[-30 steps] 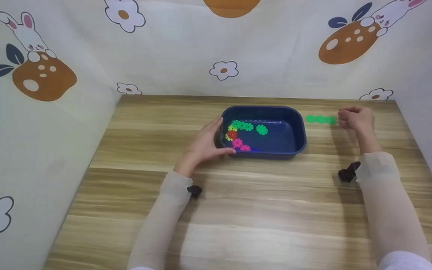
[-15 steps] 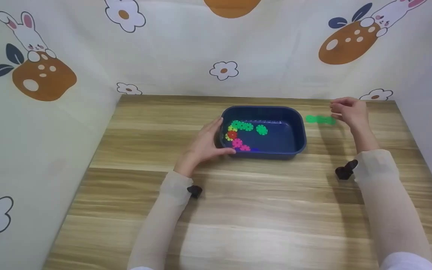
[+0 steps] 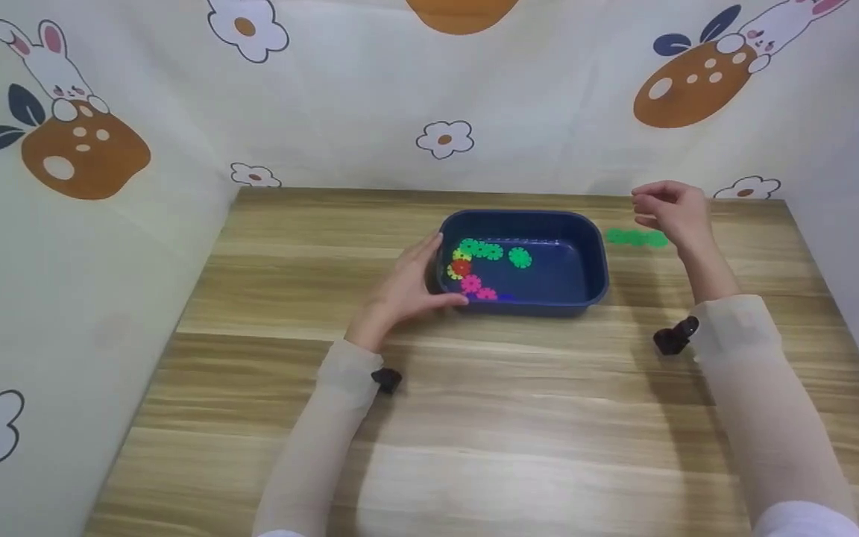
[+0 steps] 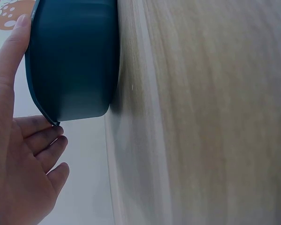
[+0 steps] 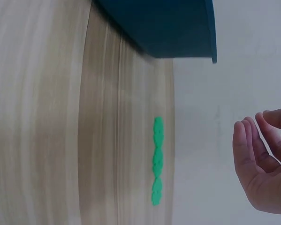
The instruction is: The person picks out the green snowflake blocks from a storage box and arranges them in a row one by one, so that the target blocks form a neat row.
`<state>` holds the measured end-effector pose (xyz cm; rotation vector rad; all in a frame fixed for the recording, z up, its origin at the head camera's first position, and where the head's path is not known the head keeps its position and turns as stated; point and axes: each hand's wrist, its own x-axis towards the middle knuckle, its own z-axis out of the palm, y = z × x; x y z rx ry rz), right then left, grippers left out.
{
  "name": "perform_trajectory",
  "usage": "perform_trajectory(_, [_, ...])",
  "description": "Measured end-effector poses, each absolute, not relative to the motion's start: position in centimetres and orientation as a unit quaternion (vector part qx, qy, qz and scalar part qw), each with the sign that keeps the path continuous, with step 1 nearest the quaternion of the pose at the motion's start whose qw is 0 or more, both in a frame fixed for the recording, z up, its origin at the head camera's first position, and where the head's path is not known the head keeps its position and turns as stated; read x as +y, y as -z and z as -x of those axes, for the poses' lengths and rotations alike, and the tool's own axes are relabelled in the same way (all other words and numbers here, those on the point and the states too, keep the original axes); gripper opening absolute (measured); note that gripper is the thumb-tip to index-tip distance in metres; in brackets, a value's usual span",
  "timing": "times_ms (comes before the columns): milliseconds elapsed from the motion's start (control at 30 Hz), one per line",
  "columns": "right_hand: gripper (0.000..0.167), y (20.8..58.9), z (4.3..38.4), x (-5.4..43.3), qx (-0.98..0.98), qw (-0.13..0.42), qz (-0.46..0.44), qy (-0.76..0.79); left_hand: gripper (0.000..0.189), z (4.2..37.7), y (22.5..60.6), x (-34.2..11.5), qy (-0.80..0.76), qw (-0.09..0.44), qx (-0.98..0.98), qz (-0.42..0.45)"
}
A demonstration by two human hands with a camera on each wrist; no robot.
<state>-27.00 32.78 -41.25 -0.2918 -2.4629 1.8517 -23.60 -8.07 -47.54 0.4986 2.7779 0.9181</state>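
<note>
A dark blue plastic box stands on the table with several small snowflake-shaped building discs inside: green discs, a red one, pink ones, yellow and blue. My left hand holds the box's left end, thumb along the front rim and fingers round the corner, also seen in the left wrist view. Right of the box lies a row of joined green discs. My right hand hovers above it, fingers loosely bent, thumb near the index finger. Nothing shows between them in the right wrist view.
The wooden table ends at the back against a printed cloth. Cloth also hangs at the left and right sides. A small black camera sits at the right wrist, another at the left.
My right hand has lifted away from the end of the green row and moved left and back, towards the box. The green row stays on the table. My left hand and the box keep their place.
</note>
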Motion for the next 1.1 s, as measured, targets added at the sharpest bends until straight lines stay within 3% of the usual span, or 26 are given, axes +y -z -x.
perform_trajectory(467, [0.014, 41.2, 27.0, 29.2, -0.798, 0.021, 0.048, -0.6, 0.115, 23.6, 47.6, -8.2, -0.314, 0.086, 0.929, -0.175])
perform_trajectory(700, [0.026, 41.3, 26.8, 27.6, -0.806, 0.005, 0.013, -0.592, 0.115, 23.6, 47.5, -8.1, -0.313, 0.086, 0.931, -0.169])
perform_trajectory(1100, [0.029, 41.9, 26.5, 24.5, -0.808, -0.017, -0.03, -0.589, 0.115, 23.7, 47.6, -8.1, -0.313, 0.091, 0.93, -0.17])
